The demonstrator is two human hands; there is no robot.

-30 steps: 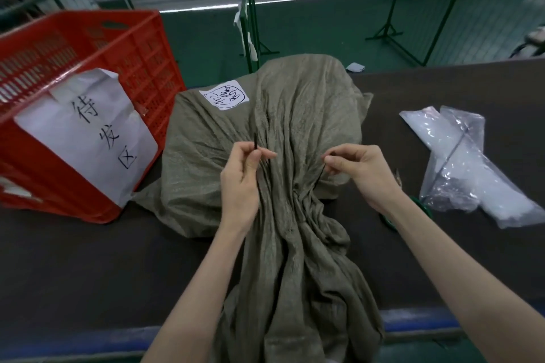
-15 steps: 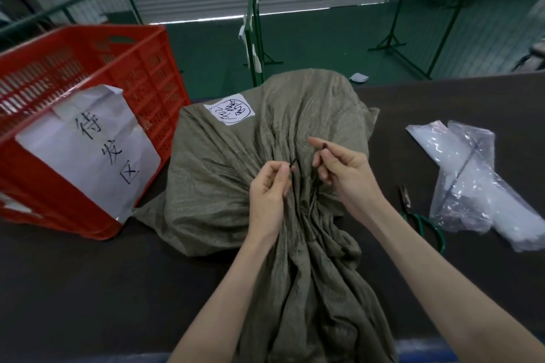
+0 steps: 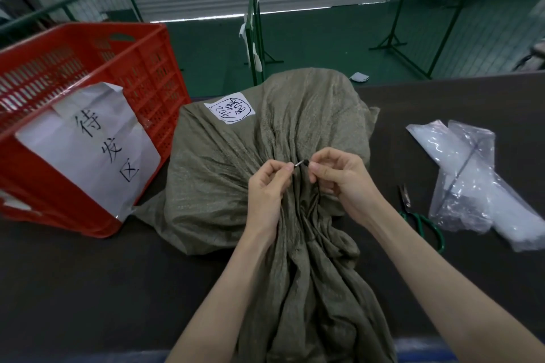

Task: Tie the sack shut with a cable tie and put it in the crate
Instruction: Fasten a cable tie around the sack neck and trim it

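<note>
An olive-grey woven sack (image 3: 236,174) with a white label lies on the dark table, its gathered neck running toward me. A thin black cable tie (image 3: 300,163) goes around the neck. Its two ends meet above the bunched cloth. My left hand (image 3: 268,186) pinches one end of the tie. My right hand (image 3: 339,177) pinches the other end, and the fingertips of both hands almost touch. The red plastic crate (image 3: 147,68) with a white paper sign stands at the left of the sack.
Green-handled scissors (image 3: 418,215) lie right of my right wrist. A clear plastic bag (image 3: 472,180) with white contents lies further right. Green metal barrier stands (image 3: 255,32) rise beyond the table's far edge. The dark table (image 3: 88,274) has a blue front edge.
My hands have come together from either side of the sack's neck, bringing the two ends of the tie to meet above it. The view has tilted down a little.
</note>
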